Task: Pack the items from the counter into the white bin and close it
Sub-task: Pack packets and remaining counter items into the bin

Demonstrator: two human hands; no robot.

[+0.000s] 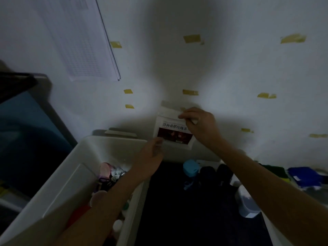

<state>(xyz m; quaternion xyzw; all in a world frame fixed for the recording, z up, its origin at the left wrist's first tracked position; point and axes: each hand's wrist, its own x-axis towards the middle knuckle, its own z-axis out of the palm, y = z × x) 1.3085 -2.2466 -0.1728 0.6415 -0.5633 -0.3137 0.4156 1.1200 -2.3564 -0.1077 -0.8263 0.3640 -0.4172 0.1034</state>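
One white labelled pouch (pixel 173 132) was held upright between two hands, the left hand (pixel 150 155) pinching its lower left corner and the right hand (pixel 200 125) pinching its top edge, with one open white bin (pixel 83 150) just below the left hand

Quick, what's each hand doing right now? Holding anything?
Left hand: pinches the lower left corner of the white pouch.
Right hand: grips the pouch's top right edge.

Dim home corner, tape-marked white wall (pixel 230 68), hanging paper sheets (pixel 79 41), household clutter (pixel 190 167)
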